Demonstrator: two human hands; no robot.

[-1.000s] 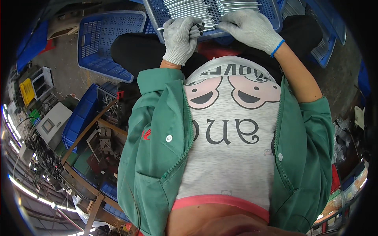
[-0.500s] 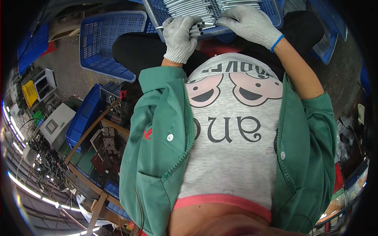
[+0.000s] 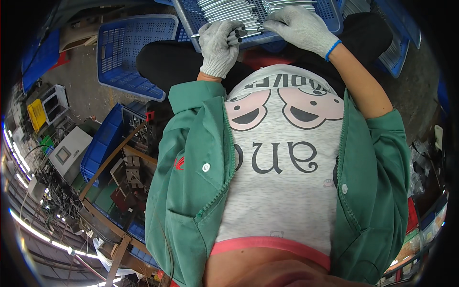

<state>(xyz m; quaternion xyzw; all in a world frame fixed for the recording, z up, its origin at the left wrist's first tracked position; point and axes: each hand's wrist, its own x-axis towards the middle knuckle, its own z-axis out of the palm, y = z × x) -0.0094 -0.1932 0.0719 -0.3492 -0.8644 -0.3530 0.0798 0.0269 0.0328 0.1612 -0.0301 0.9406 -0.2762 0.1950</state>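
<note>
Several short silver metal tubes (image 3: pixel 234 38) are gripped in my gloved left hand (image 3: pixel 217 48), their dark ends pointing right. That hand is closed around them at the near left edge of a blue plastic crate (image 3: pixel 330 16). Rows of similar silver tubes (image 3: pixel 229 12) lie in the crate. My right hand (image 3: pixel 306 31), in a white knitted glove with a blue cuff edge, reaches over the crate's near side. Its thumb and fingers are drawn together beside the tubes; what is between the fingertips is too small to make out.
A blue perforated basket (image 3: pixel 136 88) stands on the floor to the left. Further left are a blue bin (image 3: pixel 101 143), a white box with a display (image 3: pixel 70 147) and a wooden frame (image 3: pixel 112 160). More silver tubes (image 3: pixel 396 53) lie in a crate at the right.
The tubes in my left hand have turned slightly, their ends shifting a little left. My right hand has moved slightly left.
</note>
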